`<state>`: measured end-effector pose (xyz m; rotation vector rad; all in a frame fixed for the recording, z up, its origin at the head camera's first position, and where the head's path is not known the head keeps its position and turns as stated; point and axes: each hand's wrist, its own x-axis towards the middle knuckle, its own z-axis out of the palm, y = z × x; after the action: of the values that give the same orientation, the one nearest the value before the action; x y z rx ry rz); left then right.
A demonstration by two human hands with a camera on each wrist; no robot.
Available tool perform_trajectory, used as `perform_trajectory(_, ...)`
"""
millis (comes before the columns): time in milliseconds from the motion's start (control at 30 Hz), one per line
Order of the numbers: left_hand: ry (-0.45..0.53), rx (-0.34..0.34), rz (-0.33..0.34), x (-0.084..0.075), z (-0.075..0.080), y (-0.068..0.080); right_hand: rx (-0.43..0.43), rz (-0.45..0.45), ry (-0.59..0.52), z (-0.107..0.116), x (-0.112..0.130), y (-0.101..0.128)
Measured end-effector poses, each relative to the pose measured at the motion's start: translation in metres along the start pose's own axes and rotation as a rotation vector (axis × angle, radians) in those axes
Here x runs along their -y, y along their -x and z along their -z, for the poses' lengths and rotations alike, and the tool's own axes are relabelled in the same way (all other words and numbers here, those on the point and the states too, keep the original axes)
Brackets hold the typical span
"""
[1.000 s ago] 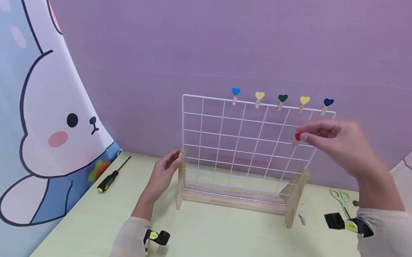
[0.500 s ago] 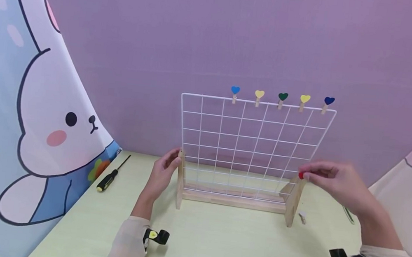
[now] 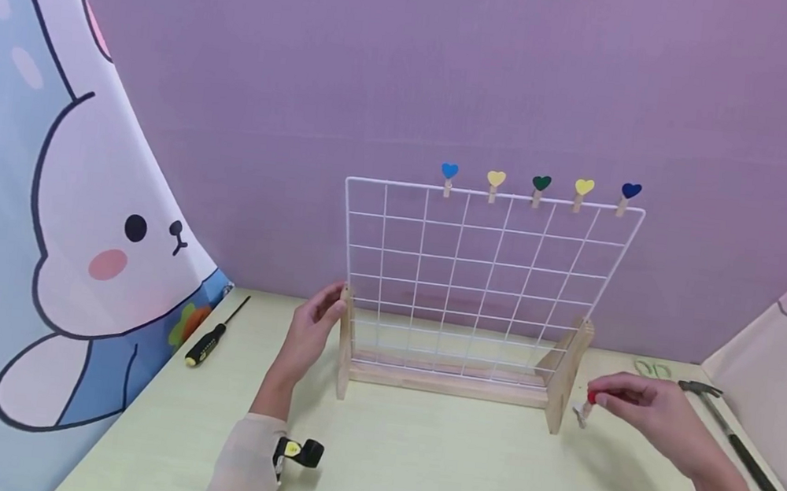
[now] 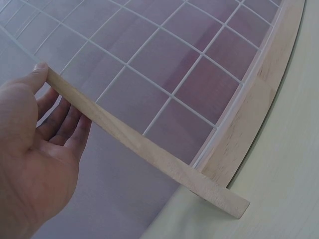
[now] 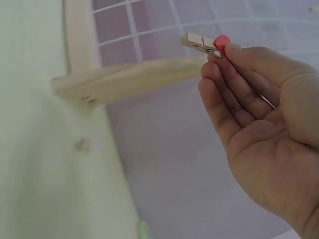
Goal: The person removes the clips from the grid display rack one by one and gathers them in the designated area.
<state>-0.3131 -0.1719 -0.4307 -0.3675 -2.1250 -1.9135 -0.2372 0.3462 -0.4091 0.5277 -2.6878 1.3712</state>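
My left hand (image 3: pixel 309 331) holds the top of the left upright of a wooden stand (image 4: pixel 154 157), thumb on one side and fingers on the other. A white wire grid (image 3: pixel 406 184) stands upright in it. Heart clothespins are clipped along the grid's top wire: light blue (image 3: pixel 450 171), cream (image 3: pixel 496 178), dark green (image 3: pixel 542 182), yellow (image 3: pixel 584 186) and dark blue (image 3: pixel 630 190). Right of the stand, my right hand (image 3: pixel 657 417) pinches a small clothespin (image 5: pixel 199 43) by its red heart, above the table. Close below it lies a pale clothespin (image 3: pixel 577 416).
A black and yellow screwdriver (image 3: pixel 207 344) lies on the table at the left. At the right lie light green scissors (image 3: pixel 653 369), partly hidden by the hand, and a hammer (image 3: pixel 737 441). A purple cloth (image 3: pixel 273 92) hangs behind the stand.
My right hand has come down from in front of the grid to low beside the stand's right end, bringing the red heart clothespin along. The left hand stays on the upright.
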Motion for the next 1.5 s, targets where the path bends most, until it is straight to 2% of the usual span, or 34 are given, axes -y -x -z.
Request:
perform_trajectory(167,-0.009,-0.005,0.004,0.0,0.001,-0.001,0.031,-0.047,-0.031,-0.006,-0.021,0.01)
perform_trajectory(300,0.004,-0.003,0.009,0.002,0.001,0.0,0.064,-0.047,-0.025,-0.009,-0.032,0.014)
perform_trajectory(600,0.008,0.001,0.011,0.001,0.001,-0.001,0.143,0.029,-0.026,-0.014,-0.053,0.012)
perform_trajectory(933,0.008,0.007,0.01,0.0,0.002,-0.001,0.214,-0.034,-0.025,-0.019,-0.069,0.013)
perform_trajectory(1267,0.003,0.003,-0.002,0.003,0.0,-0.001,0.209,-0.023,-0.036,-0.026,-0.084,0.013)
perform_trajectory(1500,0.001,-0.003,-0.002,0.002,0.001,-0.001,0.192,-0.076,-0.027,-0.026,-0.083,0.015)
